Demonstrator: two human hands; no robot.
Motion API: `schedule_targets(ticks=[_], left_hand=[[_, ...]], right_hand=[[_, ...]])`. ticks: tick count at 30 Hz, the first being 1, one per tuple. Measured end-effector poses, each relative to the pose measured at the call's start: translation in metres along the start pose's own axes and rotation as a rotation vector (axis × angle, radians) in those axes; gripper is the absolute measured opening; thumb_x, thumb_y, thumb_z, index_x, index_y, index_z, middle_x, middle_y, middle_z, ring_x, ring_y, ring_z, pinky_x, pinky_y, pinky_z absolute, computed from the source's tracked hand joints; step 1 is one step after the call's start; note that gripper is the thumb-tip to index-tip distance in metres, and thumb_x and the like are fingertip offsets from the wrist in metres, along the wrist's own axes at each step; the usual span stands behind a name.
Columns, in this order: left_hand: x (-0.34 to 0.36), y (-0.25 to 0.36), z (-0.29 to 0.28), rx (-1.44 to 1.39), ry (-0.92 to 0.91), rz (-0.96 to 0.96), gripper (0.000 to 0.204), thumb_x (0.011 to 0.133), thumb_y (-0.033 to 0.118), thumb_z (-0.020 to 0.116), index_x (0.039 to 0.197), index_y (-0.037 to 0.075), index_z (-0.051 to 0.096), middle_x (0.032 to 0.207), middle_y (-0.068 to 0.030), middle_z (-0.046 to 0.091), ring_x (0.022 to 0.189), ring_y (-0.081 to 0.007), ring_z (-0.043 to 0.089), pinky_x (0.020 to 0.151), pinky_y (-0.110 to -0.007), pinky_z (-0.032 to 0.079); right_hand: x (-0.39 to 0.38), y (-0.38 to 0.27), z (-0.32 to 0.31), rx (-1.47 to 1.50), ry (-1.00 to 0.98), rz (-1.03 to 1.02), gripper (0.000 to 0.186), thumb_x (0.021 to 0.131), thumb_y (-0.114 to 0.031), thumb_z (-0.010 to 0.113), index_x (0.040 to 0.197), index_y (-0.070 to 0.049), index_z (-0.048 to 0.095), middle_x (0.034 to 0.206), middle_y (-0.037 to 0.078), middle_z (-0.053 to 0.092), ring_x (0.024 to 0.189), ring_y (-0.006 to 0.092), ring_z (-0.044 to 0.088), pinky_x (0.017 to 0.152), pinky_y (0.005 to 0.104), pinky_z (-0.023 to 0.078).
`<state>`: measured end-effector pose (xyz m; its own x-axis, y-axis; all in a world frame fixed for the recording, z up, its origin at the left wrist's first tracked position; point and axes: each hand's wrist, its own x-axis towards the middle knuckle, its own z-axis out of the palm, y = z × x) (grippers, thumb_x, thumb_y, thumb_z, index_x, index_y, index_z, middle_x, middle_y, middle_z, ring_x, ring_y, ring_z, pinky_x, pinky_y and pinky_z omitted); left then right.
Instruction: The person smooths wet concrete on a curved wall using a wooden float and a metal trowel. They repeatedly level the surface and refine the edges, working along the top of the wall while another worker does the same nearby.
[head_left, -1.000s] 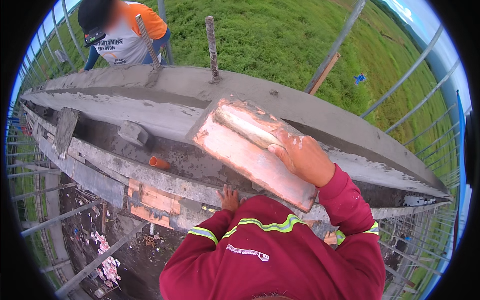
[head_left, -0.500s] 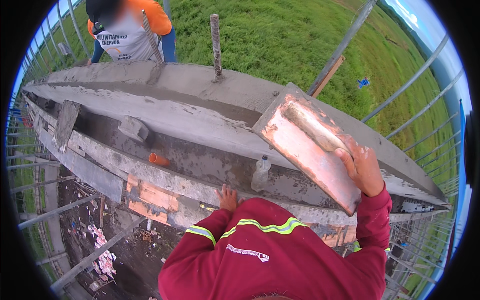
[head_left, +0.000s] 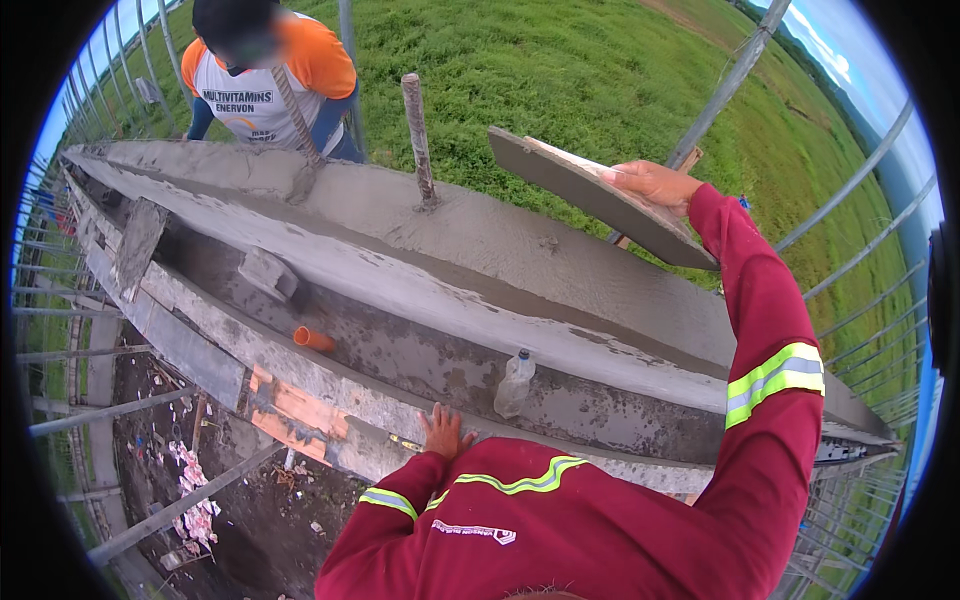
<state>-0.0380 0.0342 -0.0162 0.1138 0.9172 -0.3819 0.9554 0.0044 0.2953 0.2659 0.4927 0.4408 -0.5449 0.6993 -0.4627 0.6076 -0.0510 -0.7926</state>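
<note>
My right hand point(head_left: 650, 188) grips a flat rectangular plastering float point(head_left: 600, 195) by its handle, fingers wrapped round it. The float is raised near the far side of the wet concrete ledge point(head_left: 480, 225), tilted so its grey, mortar-smeared working face shows; I cannot tell whether its edge touches the ledge. My left hand point(head_left: 445, 432) lies with fingers spread on the near rim point(head_left: 370, 412) of the concrete gutter, holding nothing. Close to that hand, a clear plastic bottle point(head_left: 515, 385) stands in the gutter.
An orange pipe stub point(head_left: 314, 339) and a grey block-like piece point(head_left: 267, 274) are in the gutter. Steel bars point(head_left: 418, 140) stick up from the ledge. A person point(head_left: 265, 95) stands beyond it at the far left. Scaffold pipes point(head_left: 190, 505) cross above debris-strewn ground below; grass lies beyond.
My right hand has carried the float away from me, from over the gutter to the ledge's far side, turning its handle side out of sight. My left hand stays on the near rim.
</note>
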Motion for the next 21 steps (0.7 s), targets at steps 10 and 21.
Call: schedule_targets(ticks=[10,21], left_hand=[[-0.003,0.002,-0.001,0.066,0.005,0.005,0.074,0.092,0.071,0.05,0.132,0.01,0.058,0.151,-0.0209,0.044,0.153,-0.0418,0.017,0.113,-0.08,0.002],[-0.004,0.005,-0.013,0.024,-0.047,-0.008,0.075,0.093,0.07,0.049,0.137,0.01,0.056,0.155,-0.0207,0.041,0.154,-0.0414,0.015,0.114,-0.079,-0.001]], right_hand=[[0.118,-0.015,0.051,0.166,-0.411,0.132,0.056,0.106,-0.045,0.054,0.142,-0.003,0.054,0.135,0.01,0.062,0.115,0.0139,0.061,0.097,0.0321,0.052],[0.168,0.098,0.087,0.251,-0.493,0.265,0.051,0.107,-0.045,0.051,0.136,-0.003,0.058,0.124,0.01,0.065,0.105,0.014,0.064,0.089,0.0344,0.055]])
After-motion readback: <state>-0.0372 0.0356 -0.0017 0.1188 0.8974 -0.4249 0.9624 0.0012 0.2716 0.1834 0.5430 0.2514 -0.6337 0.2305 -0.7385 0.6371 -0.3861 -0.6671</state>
